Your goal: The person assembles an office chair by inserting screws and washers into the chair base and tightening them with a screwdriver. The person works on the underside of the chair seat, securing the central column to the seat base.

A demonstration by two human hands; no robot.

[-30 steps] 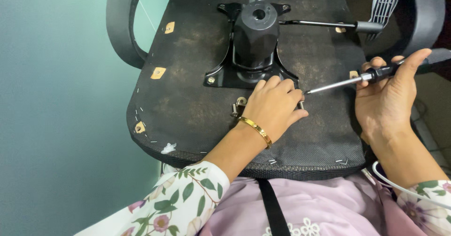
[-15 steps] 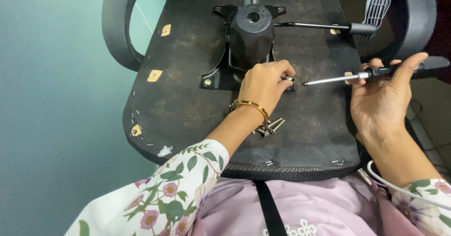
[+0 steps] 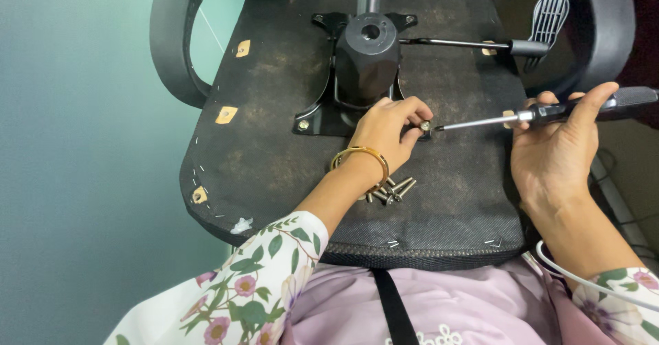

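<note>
An upturned office chair seat (image 3: 274, 159) lies on my lap, its black metal mechanism plate (image 3: 322, 115) and central column housing (image 3: 368, 53) facing up. My left hand (image 3: 391, 129), with a gold bangle on the wrist, pinches a small silver screw (image 3: 425, 125) at the plate's right corner. My right hand (image 3: 559, 149) grips a black-handled screwdriver (image 3: 549, 113), whose tip points left and almost touches that screw. Several loose silver screws (image 3: 392, 192) lie on the seat underside just below my left wrist.
A black lever with a paddle-shaped handle (image 3: 546, 19) sticks out to the right of the mechanism. Curved black armrests (image 3: 171, 50) flank the seat on both sides. A teal wall or floor fills the left. A white cable (image 3: 570, 269) runs by my right forearm.
My left hand lifted off the loose screws and moved up to the plate's right corner with one screw. The screwdriver tip came closer to it.
</note>
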